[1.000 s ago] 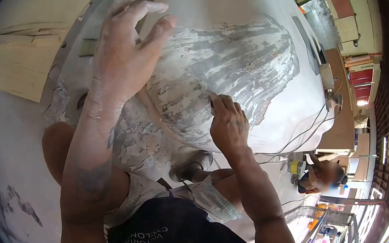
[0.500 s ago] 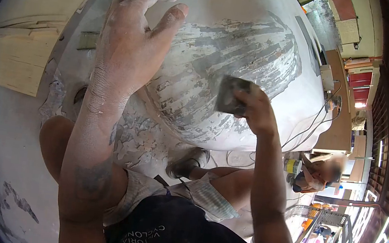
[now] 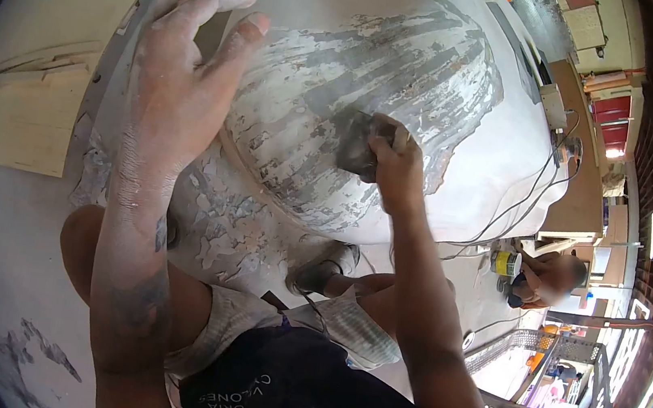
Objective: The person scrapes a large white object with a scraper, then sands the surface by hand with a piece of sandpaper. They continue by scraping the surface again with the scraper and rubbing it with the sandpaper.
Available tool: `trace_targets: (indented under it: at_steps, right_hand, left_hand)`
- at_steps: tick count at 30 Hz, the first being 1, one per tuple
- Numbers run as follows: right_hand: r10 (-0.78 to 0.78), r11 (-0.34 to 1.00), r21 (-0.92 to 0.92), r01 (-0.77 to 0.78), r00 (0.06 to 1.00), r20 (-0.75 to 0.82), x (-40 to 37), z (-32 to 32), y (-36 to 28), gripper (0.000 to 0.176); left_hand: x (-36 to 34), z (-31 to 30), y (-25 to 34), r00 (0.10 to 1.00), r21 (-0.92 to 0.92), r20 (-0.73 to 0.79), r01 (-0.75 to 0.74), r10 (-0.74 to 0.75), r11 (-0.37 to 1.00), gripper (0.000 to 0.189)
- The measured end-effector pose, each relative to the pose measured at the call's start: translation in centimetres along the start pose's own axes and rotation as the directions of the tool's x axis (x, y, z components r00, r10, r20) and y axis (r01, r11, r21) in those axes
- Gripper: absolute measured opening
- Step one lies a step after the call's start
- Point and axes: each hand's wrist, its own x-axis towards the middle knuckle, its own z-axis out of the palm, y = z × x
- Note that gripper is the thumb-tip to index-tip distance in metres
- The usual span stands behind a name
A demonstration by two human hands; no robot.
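Observation:
My right hand point(image 3: 398, 168) grips a dark, square, flat scraper point(image 3: 355, 144) along its right side. The scraper lies against a large rounded white form point(image 3: 503, 156), over a patch streaked with grey and white flaking coating point(image 3: 431, 78). At the upper left, my left hand point(image 3: 184, 72) is raised with its fingers curved and thumb apart, holding nothing. Pale dust coats that hand and forearm, and its fingertips overlap the form's left edge in this view.
Flakes of coating point(image 3: 222, 224) litter the floor below the form, near my shoe point(image 3: 324, 267). Thin wood sheets point(image 3: 23, 118) lie at left. Cables point(image 3: 505, 214) run down the form's right side. Another person point(image 3: 554, 277) crouches at right beside a yellow-labelled bucket point(image 3: 505, 263).
My right hand has moved left across the streaked patch with the scraper. My left hand appears a little farther left, still open. The view has shifted slightly.

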Motion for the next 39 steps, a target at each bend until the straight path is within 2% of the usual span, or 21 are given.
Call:
trace_targets:
  at_steps: [1, 3, 5, 8, 10, 12, 14, 15, 17, 18, 19, 24, 26, 29, 31, 32, 33, 35, 36, 37, 39]
  right_hand:
    - [0.197, 0.955, 0.209, -0.209, 0.977, 0.079, -0.5, -0.6, -1.0, 0.038]
    - [-0.137, 0.990, 0.054, 0.133, 0.987, 0.080, 1.0, -1.3, -0.1, 0.039]
    - [0.055, 0.956, 0.285, -0.070, 0.997, 0.061, 0.8, -2.3, -0.6, 0.039]
    - [0.174, 0.949, 0.247, -0.197, 0.978, 0.112, 0.2, -2.3, -1.2, 0.040]
    - [0.163, 0.942, 0.284, -0.177, 0.984, 0.072, -0.8, 0.2, -1.1, 0.040]
    - [0.134, 0.974, 0.173, -0.148, 0.987, 0.089, -0.4, -1.1, -2.1, 0.040]
    - [0.125, 0.890, 0.434, -0.141, 0.990, 0.065, 0.0, -2.3, -2.0, 0.041]
    - [0.144, 0.886, 0.438, -0.153, 0.988, 0.054, -0.1, -2.7, -2.3, 0.037]
    - [0.051, 0.969, 0.241, -0.059, 0.998, 0.039, 0.8, 0.3, 2.4, 0.035]
    - [0.006, 0.990, 0.138, -0.010, 1.000, 0.030, 0.6, 1.8, 2.1, 0.035]
    - [-0.167, 0.985, -0.042, 0.167, 0.986, 0.015, -0.1, 1.9, 1.7, 0.035]
    - [0.021, 0.970, 0.242, -0.026, 0.999, 0.026, 0.8, -1.0, -3.5, 0.038]
    - [0.058, 0.998, 0.018, -0.061, 0.990, 0.126, 0.1, -0.1, -4.3, 0.037]
    - [-0.297, 0.927, -0.192, 0.323, 0.943, 0.153, 1.9, 0.3, 1.0, 0.038]
    - [-0.185, 0.982, -0.011, 0.189, 0.971, 0.153, 1.4, -0.7, -1.7, 0.039]
    - [0.012, 0.988, 0.152, -0.034, 0.989, 0.145, 0.9, -1.0, -4.2, 0.038]
    - [0.097, 0.950, 0.274, -0.146, 0.978, 0.183, 0.7, -0.9, -4.3, 0.038]
    - [-0.065, 0.998, 0.011, 0.064, 0.976, 0.208, 0.0, 1.7, -2.5, 0.038]
    - [-0.141, 0.978, -0.120, 0.172, 0.963, 0.231, -0.4, 2.6, -1.9, 0.038]
    - [-0.324, 0.922, -0.138, 0.363, 0.915, 0.241, -0.3, 2.9, -1.8, 0.037]
    - [-0.263, 0.952, -0.092, 0.292, 0.934, 0.242, -0.4, 2.2, -4.0, 0.035]
  left_hand:
    - [0.2, 0.1, 0.0, 1.000, 0.009, 0.000, -0.019, 0.019, 1.000, 0.039]
    - [0.1, 0.4, -0.5, 0.999, 0.037, -0.005, -0.041, 0.041, 0.998, 0.038]
    - [-0.1, 0.4, -0.2, 0.999, 0.063, 0.005, -0.040, 0.040, 0.997, 0.038]
    - [-0.1, 0.0, -0.4, 1.000, 0.040, 0.011, -0.021, 0.021, 0.999, 0.038]
    - [0.0, 0.1, -0.3, 1.000, 0.024, 0.017, -0.008, 0.008, 1.000, 0.038]
    - [0.0, 0.4, -0.7, 1.000, 0.047, 0.024, 0.010, -0.011, 0.999, 0.039]
    - [0.0, 0.6, -0.9, 1.000, 0.034, 0.019, 0.001, -0.001, 0.999, 0.039]
    - [-0.1, 0.5, -1.1, 1.000, 0.031, 0.012, 0.002, -0.002, 1.000, 0.039]
    - [-0.2, 0.2, -1.1, 1.000, 0.044, -0.001, -0.006, 0.006, 0.999, 0.038]
    - [-0.1, 0.3, -0.9, 1.000, 0.045, -0.003, -0.016, 0.016, 0.999, 0.038]
    - [0.0, 0.4, -0.9, 0.999, 0.058, 0.006, -0.034, 0.034, 0.998, 0.038]
    - [0.0, -0.2, -1.4, 0.999, 0.096, -0.012, -0.045, 0.046, 0.994, 0.037]
    - [-0.2, -0.3, -1.7, 0.999, 0.088, -0.022, -0.022, 0.024, 0.996, 0.039]
    - [0.2, -0.3, -1.7, 0.999, 0.079, -0.027, -0.017, 0.019, 0.997, 0.039]
    - [-0.2, -0.5, -1.8, 1.000, 0.095, -0.027, -0.009, 0.012, 0.995, 0.040]
    - [-0.2, -0.7, -1.7, 0.999, 0.107, -0.033, -0.014, 0.018, 0.994, 0.040]
    - [-0.3, -0.8, -1.6, 0.999, 0.116, -0.036, -0.023, 0.027, 0.993, 0.040]
    - [-0.3, -0.8, -2.0, 0.997, 0.097, -0.068, -0.028, 0.035, 0.995, 0.037]
    - [-0.1, -0.8, -2.2, 0.996, 0.084, -0.083, -0.034, 0.041, 0.996, 0.036]
    - [0.1, -0.8, -2.2, 0.996, 0.089, -0.079, -0.043, 0.050, 0.995, 0.037]
    - [-0.1, -0.9, -2.3, 0.997, 0.112, -0.061, -0.037, 0.044, 0.993, 0.040]
